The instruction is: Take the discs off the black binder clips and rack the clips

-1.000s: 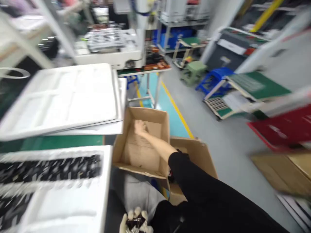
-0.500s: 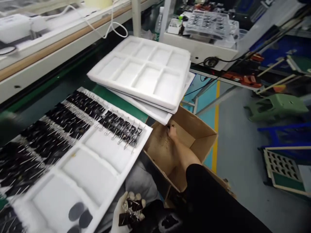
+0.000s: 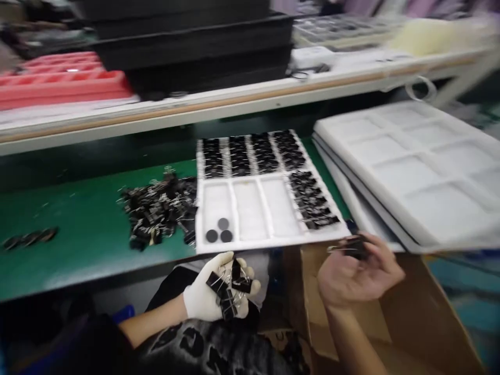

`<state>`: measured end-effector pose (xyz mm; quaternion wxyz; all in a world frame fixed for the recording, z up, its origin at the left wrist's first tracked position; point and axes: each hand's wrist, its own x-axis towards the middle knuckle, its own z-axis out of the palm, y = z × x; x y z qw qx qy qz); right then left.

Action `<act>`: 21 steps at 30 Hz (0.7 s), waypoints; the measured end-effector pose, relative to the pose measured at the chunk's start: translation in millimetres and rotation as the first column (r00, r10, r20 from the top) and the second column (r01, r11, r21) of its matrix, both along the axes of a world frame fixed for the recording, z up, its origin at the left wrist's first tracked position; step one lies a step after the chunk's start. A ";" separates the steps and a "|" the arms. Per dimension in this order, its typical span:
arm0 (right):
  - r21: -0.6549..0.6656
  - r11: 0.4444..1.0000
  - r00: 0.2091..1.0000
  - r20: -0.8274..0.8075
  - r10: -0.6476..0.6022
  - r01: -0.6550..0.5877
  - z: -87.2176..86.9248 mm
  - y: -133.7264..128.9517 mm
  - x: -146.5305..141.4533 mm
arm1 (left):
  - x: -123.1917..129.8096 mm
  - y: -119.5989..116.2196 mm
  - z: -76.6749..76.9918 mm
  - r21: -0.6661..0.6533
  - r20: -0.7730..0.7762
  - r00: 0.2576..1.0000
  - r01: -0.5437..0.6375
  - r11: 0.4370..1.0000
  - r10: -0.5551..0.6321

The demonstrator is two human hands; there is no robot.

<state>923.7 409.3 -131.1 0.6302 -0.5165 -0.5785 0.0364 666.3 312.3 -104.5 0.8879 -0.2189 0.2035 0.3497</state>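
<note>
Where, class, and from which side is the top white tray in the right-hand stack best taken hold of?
The best grip on the top white tray is probably its rim at the near left corner, coming from the person's side, thumb above, fingers beneath. It is wide and flat, and that corner appears to overhang the cardboard box.

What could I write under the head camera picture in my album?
Gloved left hand and bare right hand hold black binder clips near a partly filled white tray.
</note>
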 end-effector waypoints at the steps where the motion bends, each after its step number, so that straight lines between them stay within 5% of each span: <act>1: 0.047 0.980 0.979 0.077 0.189 -0.193 12.8 0.0 -30.8 | -7.1 -2.8 6.3 0.031 -0.002 0.996 -0.091 0.995 0.091; 4: -0.087 0.786 0.759 0.213 0.615 -0.612 35.4 11.7 -118.1 | -39.6 -10.9 22.9 0.106 -0.036 0.928 -0.366 0.925 0.371; 6: -0.184 0.651 0.606 0.249 0.755 -0.736 38.8 27.0 -166.6 | -71.5 -14.0 33.9 0.190 -0.087 0.811 -0.556 0.809 0.578; 9: -0.188 0.549 0.456 0.379 0.805 -0.814 37.7 53.8 -224.9 | -132.4 -10.2 42.9 0.413 -0.164 0.502 -0.747 0.521 0.849; 11: -0.167 0.544 0.405 0.501 0.765 -0.822 38.8 70.1 -259.9 | -180.0 -2.7 37.3 0.542 -0.228 0.252 -0.769 0.338 0.940; 13: -0.154 0.566 0.371 0.614 0.697 -0.810 41.9 82.1 -293.5 | -227.6 6.0 20.7 0.643 -0.372 0.001 -0.721 0.259 0.928; 14: -0.148 0.572 0.351 0.658 0.666 -0.807 43.4 86.0 -309.0 | -248.1 10.4 9.2 0.700 -0.473 -0.130 -0.656 0.282 0.871; 16: -0.141 0.564 0.306 0.721 0.622 -0.814 44.2 90.3 -335.2 | -277.2 18.7 -16.2 0.796 -0.598 -0.443 -0.425 0.432 0.668; 17: -0.151 0.558 0.275 0.747 0.605 -0.816 43.0 91.6 -345.4 | -284.9 22.5 -28.5 0.807 -0.590 -0.520 -0.362 0.466 0.618; 19: -0.192 0.553 0.206 0.790 0.577 -0.811 37.6 94.0 -360.3 | -289.3 28.2 -49.3 0.814 -0.552 -0.601 -0.237 0.530 0.578; 21: -0.256 0.559 0.130 0.819 0.559 -0.789 29.8 98.1 -369.0 | -285.8 30.7 -63.6 0.811 -0.513 -0.606 -0.108 0.576 0.608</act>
